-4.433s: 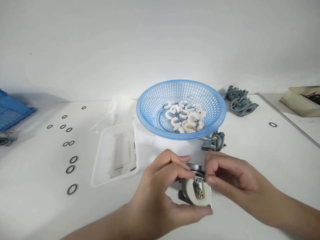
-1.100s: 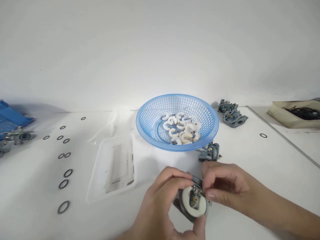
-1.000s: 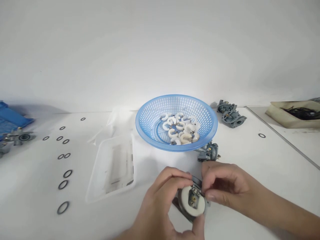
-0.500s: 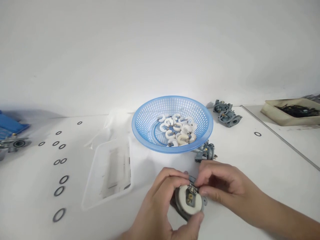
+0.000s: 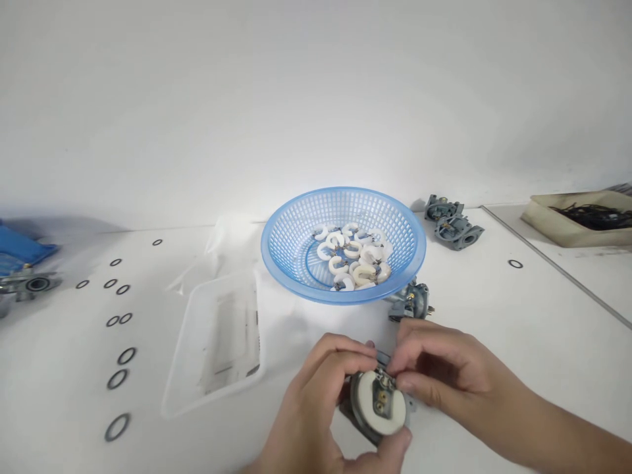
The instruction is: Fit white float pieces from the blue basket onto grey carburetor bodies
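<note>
A round grey metal carburetor body (image 5: 363, 421) faces up, with a white C-shaped float (image 5: 365, 401) seated in its open side and brass parts in the middle. My left hand (image 5: 320, 401) wraps round it, fingers at the top left and thumb at the lower edge. The fingertips of my right hand (image 5: 439, 368) are pinched at the float's upper right, by the small metal hinge; whatever lies between them is hidden. Just beyond the hands is a blue mesh basket (image 5: 281, 280) holding several white floats (image 5: 364, 273) with small metal pieces.
Another carburetor (image 5: 412, 303) lies behind my right hand, two more (image 5: 454, 230) at the back right. A white tray (image 5: 172, 368) is left of my hands, with several black rings (image 5: 117, 427) farther left. A beige box (image 5: 553, 227) holds dark parts at far right.
Both hands and the carburetor body appear slightly farther right and lower. The float has tilted a little in view. The grips look the same.
</note>
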The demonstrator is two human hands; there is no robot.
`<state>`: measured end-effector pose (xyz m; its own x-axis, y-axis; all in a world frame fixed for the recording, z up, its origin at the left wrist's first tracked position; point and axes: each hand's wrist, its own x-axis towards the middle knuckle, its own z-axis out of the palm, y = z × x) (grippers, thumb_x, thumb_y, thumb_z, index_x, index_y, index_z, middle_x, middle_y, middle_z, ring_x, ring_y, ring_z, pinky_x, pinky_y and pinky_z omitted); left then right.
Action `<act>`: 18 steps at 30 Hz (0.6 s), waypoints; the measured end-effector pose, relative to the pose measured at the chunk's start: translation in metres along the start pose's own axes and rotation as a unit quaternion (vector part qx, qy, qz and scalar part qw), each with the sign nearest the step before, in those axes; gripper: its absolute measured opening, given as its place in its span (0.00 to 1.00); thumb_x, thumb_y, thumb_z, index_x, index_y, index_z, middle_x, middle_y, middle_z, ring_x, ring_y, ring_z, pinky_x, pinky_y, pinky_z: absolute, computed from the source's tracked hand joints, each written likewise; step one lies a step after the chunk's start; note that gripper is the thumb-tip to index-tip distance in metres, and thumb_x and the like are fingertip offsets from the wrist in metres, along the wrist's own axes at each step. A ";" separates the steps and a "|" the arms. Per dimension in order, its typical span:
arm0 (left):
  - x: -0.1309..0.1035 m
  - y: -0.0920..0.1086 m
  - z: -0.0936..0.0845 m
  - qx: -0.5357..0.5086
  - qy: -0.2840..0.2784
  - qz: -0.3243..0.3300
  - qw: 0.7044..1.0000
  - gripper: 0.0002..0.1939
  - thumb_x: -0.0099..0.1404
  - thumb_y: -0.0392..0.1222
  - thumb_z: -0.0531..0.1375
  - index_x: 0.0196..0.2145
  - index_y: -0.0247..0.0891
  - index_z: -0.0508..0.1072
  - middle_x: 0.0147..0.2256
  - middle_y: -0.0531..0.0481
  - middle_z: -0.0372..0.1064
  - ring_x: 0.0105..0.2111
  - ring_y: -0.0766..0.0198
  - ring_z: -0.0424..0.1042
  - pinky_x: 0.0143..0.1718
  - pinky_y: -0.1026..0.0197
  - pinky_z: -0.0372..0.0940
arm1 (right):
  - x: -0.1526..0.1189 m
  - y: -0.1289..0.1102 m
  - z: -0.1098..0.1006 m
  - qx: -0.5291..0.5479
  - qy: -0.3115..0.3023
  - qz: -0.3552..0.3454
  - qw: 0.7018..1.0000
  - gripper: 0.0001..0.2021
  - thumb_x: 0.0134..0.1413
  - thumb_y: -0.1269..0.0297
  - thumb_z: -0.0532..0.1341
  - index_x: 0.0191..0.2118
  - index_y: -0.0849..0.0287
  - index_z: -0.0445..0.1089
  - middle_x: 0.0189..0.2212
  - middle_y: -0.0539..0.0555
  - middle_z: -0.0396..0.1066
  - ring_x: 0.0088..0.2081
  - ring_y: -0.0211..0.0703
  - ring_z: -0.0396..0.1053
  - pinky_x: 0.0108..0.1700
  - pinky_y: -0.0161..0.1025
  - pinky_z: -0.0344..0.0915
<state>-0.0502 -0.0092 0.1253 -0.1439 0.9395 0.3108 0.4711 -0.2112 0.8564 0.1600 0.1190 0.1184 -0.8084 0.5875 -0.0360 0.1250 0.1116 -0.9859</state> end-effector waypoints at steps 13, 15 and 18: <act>-0.002 -0.004 -0.003 -0.008 -0.018 0.005 1.000 0.27 0.50 0.31 0.77 0.49 0.41 0.82 0.50 0.46 0.79 0.46 0.59 0.86 0.39 0.68 0.83 | 0.000 0.005 -0.002 0.014 -0.009 -0.004 1.000 0.13 0.75 0.48 0.72 0.44 0.52 0.83 0.39 0.52 0.70 0.35 0.41 0.70 0.35 0.37 0.67; -0.002 -0.004 -0.003 -0.017 -0.023 -0.007 1.000 0.26 0.51 0.31 0.76 0.49 0.40 0.82 0.50 0.45 0.79 0.46 0.58 0.86 0.40 0.66 0.84 | 0.000 0.005 -0.001 0.020 -0.009 -0.002 1.000 0.13 0.75 0.47 0.72 0.44 0.52 0.84 0.38 0.52 0.69 0.34 0.40 0.69 0.34 0.36 0.67; -0.003 -0.005 -0.002 -0.025 -0.031 -0.019 0.999 0.26 0.51 0.33 0.76 0.49 0.40 0.82 0.51 0.44 0.78 0.46 0.56 0.86 0.39 0.64 0.84 | 0.000 0.005 0.000 0.027 -0.010 -0.004 1.000 0.14 0.74 0.47 0.72 0.44 0.52 0.84 0.38 0.52 0.69 0.33 0.40 0.69 0.34 0.36 0.67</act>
<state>-0.0541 -0.0113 0.1215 -0.1058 0.9615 0.2538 0.4220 -0.1877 0.8870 0.1605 0.1198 0.1133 -0.8204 0.5710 -0.0311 0.0885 0.0731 -0.9934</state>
